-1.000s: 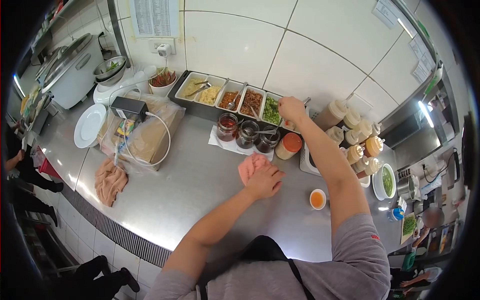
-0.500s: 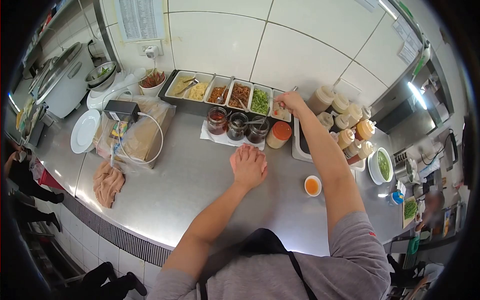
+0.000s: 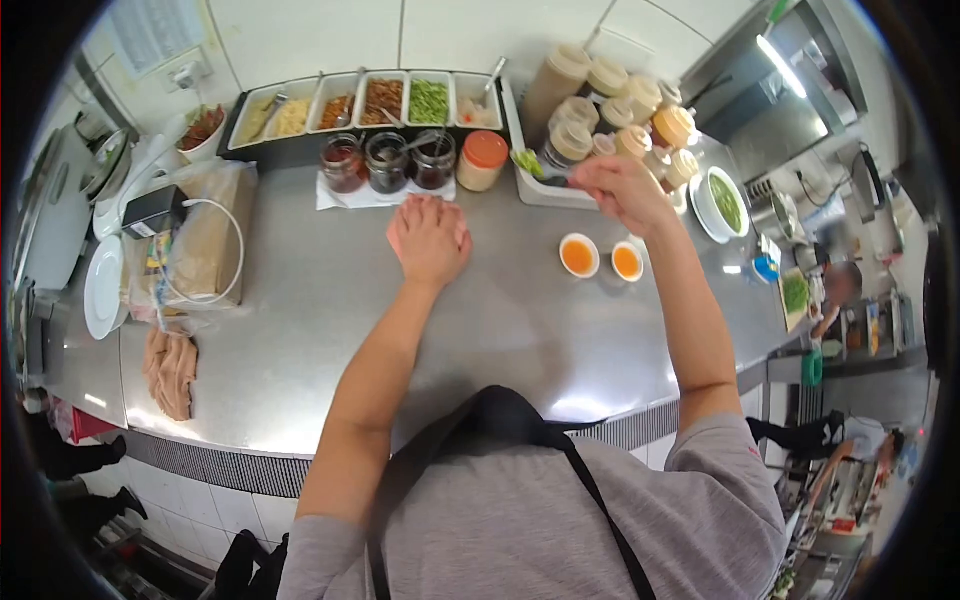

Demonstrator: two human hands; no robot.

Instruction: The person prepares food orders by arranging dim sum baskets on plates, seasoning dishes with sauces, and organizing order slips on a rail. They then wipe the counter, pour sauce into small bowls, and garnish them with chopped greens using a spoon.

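My left hand (image 3: 430, 240) lies closed over a pink piece that looks like cloth (image 3: 397, 238) on the steel counter, just in front of the jars. Pinched together, the fingers of my right hand (image 3: 628, 195) are over the front of the white tray (image 3: 560, 194) with the squeeze bottles. A dark, blurred piece shows by the fingertips, and I cannot make out what is held. Something green (image 3: 527, 162) is at the tray's left end. Two small white cups of orange sauce (image 3: 578, 257) (image 3: 627, 262) stand below my right hand.
Topping containers (image 3: 384, 100) line the wall behind dark sauce jars (image 3: 387, 165) and a red-lidded jar (image 3: 482, 160). Squeeze bottles (image 3: 572, 140) crowd the tray. A green-filled bowl (image 3: 722, 203) stands right; a boxy bag (image 3: 212, 225) and beige cloth (image 3: 170, 372) lie left. Other people are nearby.
My right hand has left the spoon in the end topping container and moved right to the bottle tray. The view has shifted, and a second sauce cup now shows. My left hand still covers the pink piece.
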